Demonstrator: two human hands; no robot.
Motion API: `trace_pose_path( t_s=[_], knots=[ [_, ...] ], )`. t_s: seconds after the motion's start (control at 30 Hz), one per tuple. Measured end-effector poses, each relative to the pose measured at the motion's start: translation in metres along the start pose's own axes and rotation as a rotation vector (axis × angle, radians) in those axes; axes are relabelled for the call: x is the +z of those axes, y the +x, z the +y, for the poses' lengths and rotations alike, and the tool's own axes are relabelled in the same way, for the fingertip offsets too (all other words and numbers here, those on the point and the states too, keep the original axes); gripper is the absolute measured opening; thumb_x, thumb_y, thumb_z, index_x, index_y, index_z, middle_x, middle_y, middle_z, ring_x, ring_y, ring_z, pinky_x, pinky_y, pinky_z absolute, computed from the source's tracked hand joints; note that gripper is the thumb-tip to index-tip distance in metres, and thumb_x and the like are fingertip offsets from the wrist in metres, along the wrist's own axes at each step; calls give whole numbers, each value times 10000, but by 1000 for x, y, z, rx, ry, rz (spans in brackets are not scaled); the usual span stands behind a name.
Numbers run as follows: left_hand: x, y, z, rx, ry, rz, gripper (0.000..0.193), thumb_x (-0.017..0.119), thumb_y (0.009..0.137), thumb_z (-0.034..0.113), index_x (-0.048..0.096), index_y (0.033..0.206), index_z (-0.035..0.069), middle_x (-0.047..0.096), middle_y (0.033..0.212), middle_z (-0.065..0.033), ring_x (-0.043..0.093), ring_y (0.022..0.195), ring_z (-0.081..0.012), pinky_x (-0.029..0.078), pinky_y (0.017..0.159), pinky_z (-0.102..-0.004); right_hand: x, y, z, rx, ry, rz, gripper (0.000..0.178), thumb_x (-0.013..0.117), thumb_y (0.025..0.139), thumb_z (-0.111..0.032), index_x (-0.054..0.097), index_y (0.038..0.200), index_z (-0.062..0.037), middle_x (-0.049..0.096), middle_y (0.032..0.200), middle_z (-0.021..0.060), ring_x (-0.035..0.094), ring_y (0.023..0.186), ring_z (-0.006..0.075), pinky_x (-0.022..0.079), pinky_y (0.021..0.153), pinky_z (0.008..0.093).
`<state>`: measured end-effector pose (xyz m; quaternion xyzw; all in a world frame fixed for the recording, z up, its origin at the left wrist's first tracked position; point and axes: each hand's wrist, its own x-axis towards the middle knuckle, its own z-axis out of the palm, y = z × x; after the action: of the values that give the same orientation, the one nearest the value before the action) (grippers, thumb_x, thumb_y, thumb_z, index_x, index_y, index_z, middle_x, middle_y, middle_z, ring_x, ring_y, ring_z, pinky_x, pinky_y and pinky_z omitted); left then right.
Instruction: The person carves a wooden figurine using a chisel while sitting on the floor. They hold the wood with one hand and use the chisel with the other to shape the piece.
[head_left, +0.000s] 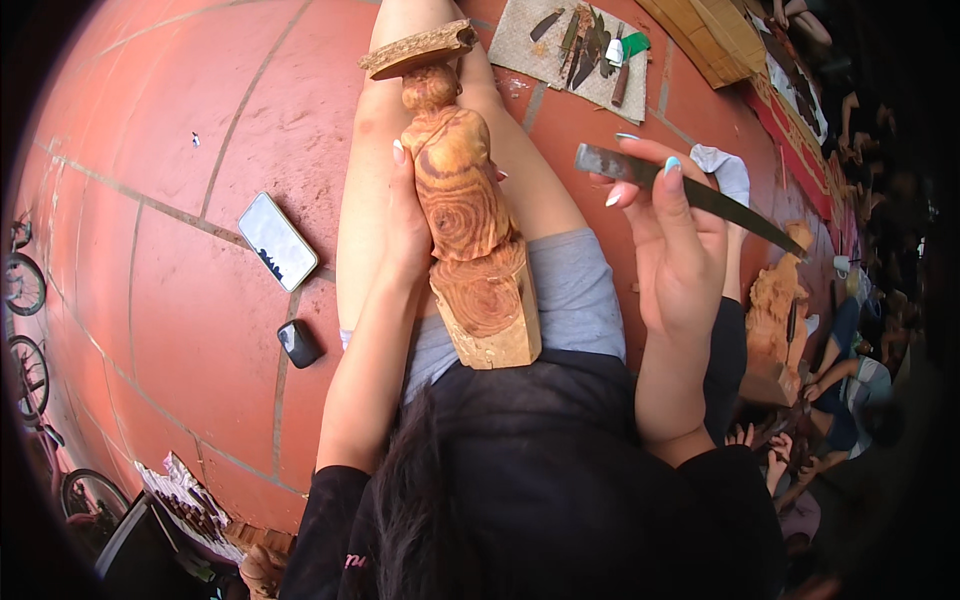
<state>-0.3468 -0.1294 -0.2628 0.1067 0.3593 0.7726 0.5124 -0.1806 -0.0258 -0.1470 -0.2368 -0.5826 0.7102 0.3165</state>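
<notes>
A carved wooden figure [455, 190] with swirling grain lies along my lap, its squared base [490, 310] toward my waist. At its far end, above the rounded head, sits a rough, bark-edged piece of wood [418, 50]. My left hand [408, 215] is wrapped around the figure's body, thumb along the left side, fingertips just showing at the right. Raised to the right and apart from the carving, my right hand [680, 220] grips a long, dark, tapering metal file [725, 205]. Its blunt grey end points left toward the figure, its narrow end right.
A phone [277, 243] and a small black case [299, 343] lie on the red tiles at left. Several carving tools [585, 45] rest on a mat [520, 55] at far right. Another wooden carving [775, 310] and people stand close on the right; bicycles [27, 375] are at far left.
</notes>
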Motion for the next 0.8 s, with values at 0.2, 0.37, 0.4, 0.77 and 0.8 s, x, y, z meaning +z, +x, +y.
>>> trace_pose_path(
  t_s=[0.2,0.37,0.4,0.77,0.8],
  knots=[
    [4,8,-11,83,41,-44,812,625,788,578,400,1310,-1,622,1026,-190,646,924,-253,553,814,-364,-5,31,31,-258,-252,-46,226,632,925,-113,661,1099,28,657,882,62,613,885,139,453,807,273],
    [5,22,-15,134,84,-90,806,737,713,410,410,1316,-13,613,1081,-177,640,956,-240,543,843,-360,-15,60,53,-627,-767,-146,218,729,757,-51,714,975,-52,662,939,72,617,909,254,434,844,354],
    [4,25,-17,133,74,-93,812,753,697,378,410,1320,-14,610,1096,-170,638,970,-237,538,856,-359,-15,64,57,-683,-801,-140,228,734,745,-49,713,972,-57,666,933,71,616,920,247,433,846,354],
    [-4,32,-47,68,10,-12,825,749,692,339,393,1349,-10,563,1214,-129,580,1106,-224,476,967,-364,-31,46,71,-721,-1005,-120,195,691,815,-159,715,1000,-102,711,1018,20,636,1036,216,314,1063,456],
    [-3,31,-48,61,-9,-9,824,747,694,341,392,1350,-10,563,1214,-130,579,1107,-225,475,967,-366,-32,47,69,-732,-1016,-111,198,695,811,-156,715,1001,-101,711,1018,18,636,1034,215,311,1065,455]
  ],
)
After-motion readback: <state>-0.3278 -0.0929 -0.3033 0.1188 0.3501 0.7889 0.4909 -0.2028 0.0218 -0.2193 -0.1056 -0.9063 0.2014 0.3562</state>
